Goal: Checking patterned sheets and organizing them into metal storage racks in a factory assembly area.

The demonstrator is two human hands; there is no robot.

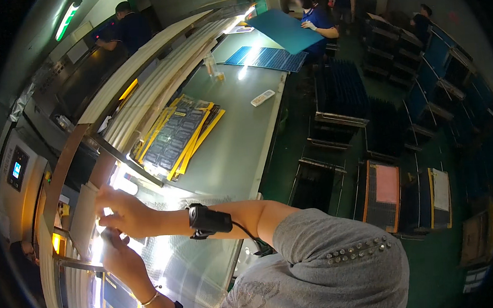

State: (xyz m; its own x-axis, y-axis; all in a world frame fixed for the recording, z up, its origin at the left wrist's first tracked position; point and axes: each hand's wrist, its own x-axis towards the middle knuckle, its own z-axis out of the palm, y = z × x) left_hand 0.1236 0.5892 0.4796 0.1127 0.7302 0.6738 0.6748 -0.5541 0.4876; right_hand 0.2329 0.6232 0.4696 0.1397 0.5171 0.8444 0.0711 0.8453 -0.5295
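Note:
My right hand (127, 213) reaches left across the bench (239, 126), its fingers bent in a pinch beside the lamp-lit shelf frame (70, 181). Just below it is my left hand (123, 260), fingers curled, their tips shadowed and almost meeting the right hand's. Glare between the two hands hides whatever they hold. Under my forearms lies a glossy, transparent-looking sheet (194, 270) with bright reflections. Beyond my right hand rests a stack of dark patterned panels (174, 133) with yellow edges.
A white remote control (263, 98) and a blue gridded panel (266, 59) lie farther along the bench. At its far end a co-worker (320, 22) holds a teal board (285, 30). Racks of panels (341, 91) stand to the right. A machine with a lit screen (17, 169) is at left.

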